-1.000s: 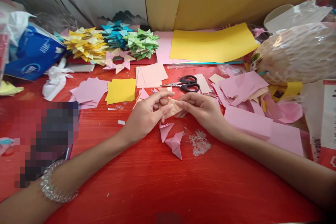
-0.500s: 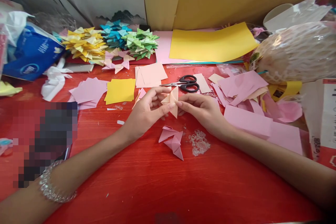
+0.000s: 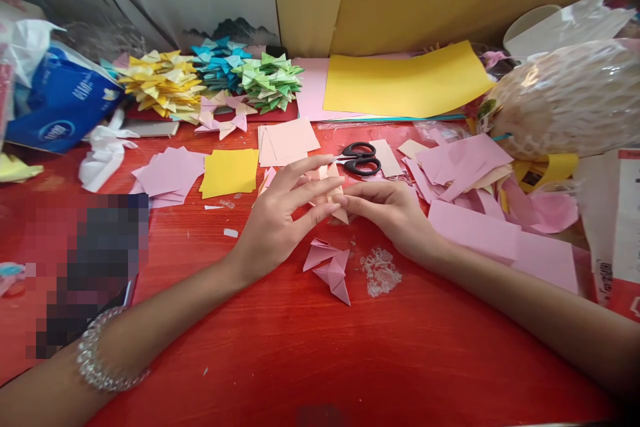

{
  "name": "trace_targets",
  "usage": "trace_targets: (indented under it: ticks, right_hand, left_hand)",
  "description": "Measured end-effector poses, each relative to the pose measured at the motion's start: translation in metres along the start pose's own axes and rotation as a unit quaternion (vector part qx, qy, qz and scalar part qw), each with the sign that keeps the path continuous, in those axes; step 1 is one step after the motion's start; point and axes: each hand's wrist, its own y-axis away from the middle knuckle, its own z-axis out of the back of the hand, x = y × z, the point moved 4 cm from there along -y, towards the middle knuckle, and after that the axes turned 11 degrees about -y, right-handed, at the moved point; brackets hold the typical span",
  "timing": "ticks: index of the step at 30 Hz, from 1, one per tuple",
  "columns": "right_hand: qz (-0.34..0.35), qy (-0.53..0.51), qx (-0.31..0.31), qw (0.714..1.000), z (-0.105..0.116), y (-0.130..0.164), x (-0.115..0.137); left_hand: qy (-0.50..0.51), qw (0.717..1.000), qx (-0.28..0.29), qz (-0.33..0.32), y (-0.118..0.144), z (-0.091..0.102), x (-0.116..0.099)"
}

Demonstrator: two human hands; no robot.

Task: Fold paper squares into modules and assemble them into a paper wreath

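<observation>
peach folded paper (image 3: 334, 192), pinched between left hand (image 3: 280, 213), right hand (image 3: 387, 210)

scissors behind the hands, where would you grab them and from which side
Probably by the black handle loops, coming from the right. The scissors lie flat on the red table with the loops pointing right and bare, while the blades point left, partly hidden behind the left hand and its folded paper.

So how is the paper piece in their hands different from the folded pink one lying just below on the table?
The peach piece is pale orange and is pinched between the left hand and the right hand; the pink piece is a cooler pink and lies untouched on the red table. The peach piece is partly hidden by fingers, while the pink piece is in full view. Both are small folded papers with pointed corners.
</observation>
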Motion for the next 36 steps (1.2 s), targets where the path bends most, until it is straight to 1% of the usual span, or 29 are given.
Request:
trace_targets:
  ticks: [2,4,7,9,11,12,14,17,19,21,23,25,28,36]
  right_hand:
    - [-0.003,-0.02,0.002,1.0,0.0,0.0,0.001]
    - [-0.008,-0.036,0.005,0.999,0.0,0.0,0.001]
    - [-0.014,-0.05,-0.002,0.999,0.001,0.0,-0.001]
    - [-0.015,-0.059,-0.001,0.998,0.002,0.0,-0.002]
    - [-0.011,-0.067,0.007,0.998,0.001,0.001,-0.003]
    - [-0.007,-0.067,0.009,0.998,0.0,0.001,-0.003]
    - [0.004,-0.062,0.003,0.998,-0.001,0.001,-0.002]
    - [0.01,-0.064,-0.028,0.998,0.0,0.0,-0.003]
    - [0.001,-0.067,-0.026,0.997,-0.001,-0.001,-0.005]
    - [-0.013,-0.054,0.005,0.998,-0.003,-0.002,-0.006]
    - [-0.029,-0.028,0.029,0.999,-0.005,-0.001,-0.007]
    - [-0.035,-0.019,0.038,0.998,-0.005,0.0,-0.007]
    - [-0.034,-0.04,0.052,0.997,-0.006,0.0,-0.007]
    - [-0.04,-0.055,0.024,0.997,-0.004,-0.002,-0.01]
  left_hand:
    - [-0.015,0.999,0.009,-0.026,0.0,0.0,-0.001]
    - [-0.016,0.999,0.015,-0.036,0.0,-0.001,-0.001]
    - [0.003,0.999,0.018,-0.036,0.002,-0.002,-0.002]
    - [0.022,0.999,0.014,-0.023,0.003,-0.002,-0.003]
    - [0.036,0.999,0.01,0.008,0.004,-0.002,-0.002]
    - [0.04,0.999,0.009,0.033,0.005,-0.001,-0.001]
    - [0.057,0.993,0.009,0.104,0.006,-0.001,0.002]
    - [0.141,0.969,0.004,0.203,0.007,-0.001,0.007]
    - [0.208,0.951,0.01,0.229,0.006,-0.003,0.008]
    - [0.244,0.941,0.016,0.234,0.005,-0.004,0.007]
    - [0.25,0.938,0.02,0.241,0.004,-0.004,0.008]
    - [0.247,0.936,0.025,0.25,0.004,-0.005,0.009]
    - [0.25,0.933,0.043,0.255,0.004,-0.007,0.012]
    - [0.265,0.93,0.084,0.24,0.004,-0.011,0.012]
